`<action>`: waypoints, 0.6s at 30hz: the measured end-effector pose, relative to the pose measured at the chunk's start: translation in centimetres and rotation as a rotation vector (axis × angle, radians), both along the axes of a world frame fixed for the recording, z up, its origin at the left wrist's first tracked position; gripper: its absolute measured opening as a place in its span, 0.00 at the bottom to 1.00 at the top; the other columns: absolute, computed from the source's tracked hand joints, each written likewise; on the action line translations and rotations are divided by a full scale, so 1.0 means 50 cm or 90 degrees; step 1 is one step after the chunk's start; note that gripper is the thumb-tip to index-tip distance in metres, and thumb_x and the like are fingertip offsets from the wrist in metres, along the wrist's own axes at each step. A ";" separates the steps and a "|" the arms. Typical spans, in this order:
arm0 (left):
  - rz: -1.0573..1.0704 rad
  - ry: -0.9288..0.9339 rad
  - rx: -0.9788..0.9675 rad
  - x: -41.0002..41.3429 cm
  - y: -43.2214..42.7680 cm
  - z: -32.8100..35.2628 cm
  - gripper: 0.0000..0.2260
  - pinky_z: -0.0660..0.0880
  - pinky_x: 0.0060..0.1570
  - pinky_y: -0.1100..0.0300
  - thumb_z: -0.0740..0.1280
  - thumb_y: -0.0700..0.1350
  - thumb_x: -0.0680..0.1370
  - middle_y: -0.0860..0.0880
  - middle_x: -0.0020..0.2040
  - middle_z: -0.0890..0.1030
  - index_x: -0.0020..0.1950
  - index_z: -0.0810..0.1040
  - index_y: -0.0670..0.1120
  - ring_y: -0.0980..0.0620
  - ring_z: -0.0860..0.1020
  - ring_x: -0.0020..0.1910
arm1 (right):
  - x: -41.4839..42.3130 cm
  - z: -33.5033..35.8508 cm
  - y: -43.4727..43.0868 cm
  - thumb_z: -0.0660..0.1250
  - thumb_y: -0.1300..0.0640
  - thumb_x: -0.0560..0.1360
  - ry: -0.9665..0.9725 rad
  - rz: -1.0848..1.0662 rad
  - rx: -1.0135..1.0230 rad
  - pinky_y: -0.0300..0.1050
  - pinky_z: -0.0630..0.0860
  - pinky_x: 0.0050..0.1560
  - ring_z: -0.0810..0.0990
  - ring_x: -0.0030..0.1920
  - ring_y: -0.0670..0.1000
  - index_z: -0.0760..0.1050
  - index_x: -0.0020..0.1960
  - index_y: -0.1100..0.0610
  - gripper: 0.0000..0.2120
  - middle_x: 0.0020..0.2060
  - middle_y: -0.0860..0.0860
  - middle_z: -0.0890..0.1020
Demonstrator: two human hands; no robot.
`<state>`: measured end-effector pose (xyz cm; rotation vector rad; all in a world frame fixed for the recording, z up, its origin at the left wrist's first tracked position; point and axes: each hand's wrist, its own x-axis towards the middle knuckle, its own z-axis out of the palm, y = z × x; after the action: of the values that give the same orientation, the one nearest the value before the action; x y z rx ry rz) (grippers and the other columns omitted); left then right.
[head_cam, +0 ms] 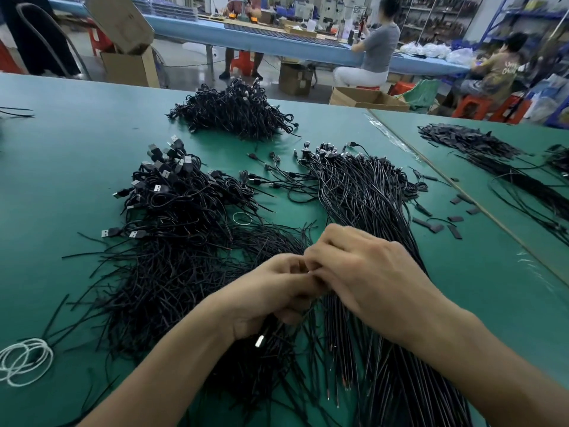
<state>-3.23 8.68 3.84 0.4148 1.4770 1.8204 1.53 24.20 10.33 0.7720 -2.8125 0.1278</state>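
Sorting looks partway done: a far heap (234, 112), a pile of USB leads (172, 192) and a long bundle (363, 192) lie grouped on the green table (61, 155), while loose wires (166, 282) by the hands lie unsorted. The left hand (271, 291) grips a cable (260, 339), its plug showing below the palm, above the loose wires; the right hand (363, 266) pinches it with curled fingers. A cardboard box (366, 98) beyond the table stands open, contents hidden.

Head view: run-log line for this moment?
left hand: grips black cables | right hand: pinches same cables | green table: cable piles around
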 end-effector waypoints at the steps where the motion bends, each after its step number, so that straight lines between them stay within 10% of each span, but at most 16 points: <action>1: 0.022 -0.027 0.040 -0.001 0.002 0.005 0.11 0.59 0.20 0.69 0.66 0.37 0.71 0.54 0.29 0.66 0.32 0.76 0.52 0.59 0.62 0.24 | -0.002 -0.005 0.001 0.64 0.54 0.78 0.027 -0.013 -0.031 0.52 0.79 0.34 0.75 0.46 0.49 0.75 0.50 0.51 0.02 0.46 0.46 0.74; 8: 0.157 -0.111 0.220 0.000 0.015 0.016 0.06 0.65 0.25 0.65 0.56 0.38 0.80 0.51 0.33 0.72 0.50 0.72 0.43 0.56 0.69 0.28 | -0.026 -0.045 -0.010 0.64 0.53 0.77 0.128 -0.103 -0.214 0.42 0.76 0.39 0.73 0.46 0.46 0.75 0.46 0.53 0.04 0.44 0.44 0.74; 15: 0.297 0.264 0.040 -0.004 0.014 -0.011 0.08 0.77 0.49 0.63 0.66 0.50 0.78 0.54 0.47 0.83 0.57 0.77 0.51 0.58 0.81 0.47 | -0.039 -0.062 -0.021 0.70 0.61 0.77 -0.037 -0.163 -0.688 0.32 0.71 0.36 0.76 0.34 0.40 0.78 0.44 0.53 0.05 0.36 0.43 0.79; 18: 0.350 0.467 -0.147 -0.006 0.008 -0.022 0.05 0.72 0.45 0.68 0.65 0.58 0.76 0.54 0.44 0.76 0.52 0.75 0.63 0.61 0.76 0.43 | -0.040 -0.059 -0.024 0.68 0.63 0.78 -0.153 -0.110 -0.824 0.33 0.75 0.39 0.77 0.34 0.39 0.78 0.44 0.57 0.05 0.32 0.44 0.81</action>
<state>-3.54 9.09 2.72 0.6486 2.4735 1.9694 -0.46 23.03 7.39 0.1689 -2.1965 1.8176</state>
